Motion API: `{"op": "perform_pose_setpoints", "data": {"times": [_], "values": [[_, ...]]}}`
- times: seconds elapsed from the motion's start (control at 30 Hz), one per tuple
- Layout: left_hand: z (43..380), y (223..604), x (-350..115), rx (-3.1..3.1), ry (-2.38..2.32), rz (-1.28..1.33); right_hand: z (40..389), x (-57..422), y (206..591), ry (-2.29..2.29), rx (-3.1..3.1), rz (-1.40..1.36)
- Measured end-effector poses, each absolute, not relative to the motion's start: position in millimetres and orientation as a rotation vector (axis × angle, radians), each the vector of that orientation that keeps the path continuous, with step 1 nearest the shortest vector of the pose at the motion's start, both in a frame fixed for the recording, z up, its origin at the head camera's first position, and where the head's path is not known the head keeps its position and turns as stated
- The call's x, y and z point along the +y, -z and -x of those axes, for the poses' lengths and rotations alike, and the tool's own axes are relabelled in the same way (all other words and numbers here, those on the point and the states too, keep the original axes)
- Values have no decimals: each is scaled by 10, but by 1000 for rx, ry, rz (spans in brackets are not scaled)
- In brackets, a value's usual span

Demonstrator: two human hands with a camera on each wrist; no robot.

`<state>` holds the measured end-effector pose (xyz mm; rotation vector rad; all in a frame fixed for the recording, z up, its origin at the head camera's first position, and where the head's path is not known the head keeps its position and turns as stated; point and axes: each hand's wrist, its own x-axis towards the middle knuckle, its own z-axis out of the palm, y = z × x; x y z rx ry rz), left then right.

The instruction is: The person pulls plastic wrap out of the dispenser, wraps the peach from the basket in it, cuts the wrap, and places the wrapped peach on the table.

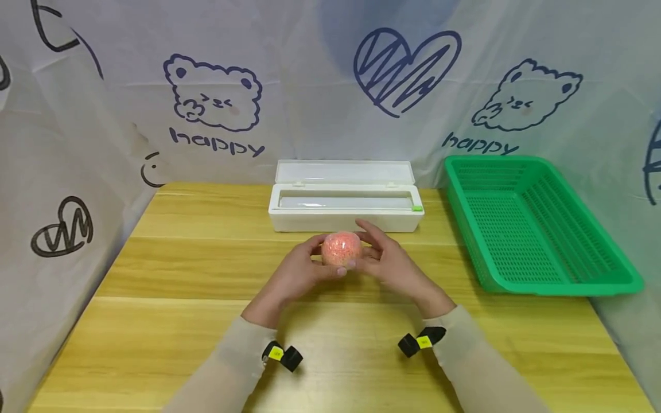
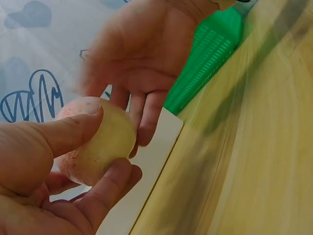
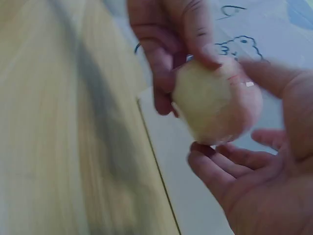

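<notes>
A round pink-and-yellow fruit, which looks like a peach with a shiny surface, is held up before the white box. My left hand grips it from the left, its thumb on the near side. In the left wrist view, that thumb and curled fingers clasp the fruit. On the other side, my right hand is spread around the fruit, one finger raised toward the box. Its extended fingers lie beneath the fruit in the right wrist view, at least one fingertip appearing to touch it. Motion blurs part of this hand.
Behind the hands stands a long white box with its clear lid raised and a small green piece at its right end. A green plastic basket sits at the right of the wooden table. A printed cloth hangs behind.
</notes>
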<state>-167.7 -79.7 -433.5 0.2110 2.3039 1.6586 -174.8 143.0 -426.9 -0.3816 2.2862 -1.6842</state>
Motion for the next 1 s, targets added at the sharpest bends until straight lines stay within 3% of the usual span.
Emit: {"op": "perform_pose_setpoints", "data": {"times": [0.1,0.27,1.0], "values": [[1690,4331,-815,2298,-1626,-286,1727,1481,4294,1590,2360,500],[1714,4360,-806,2368,-1533,-348,1716,1517,4412,1610,2363,432],[1713,4587,-779,2423,-1464,-291,1718,1535,4754,1453,2461,382]]}}
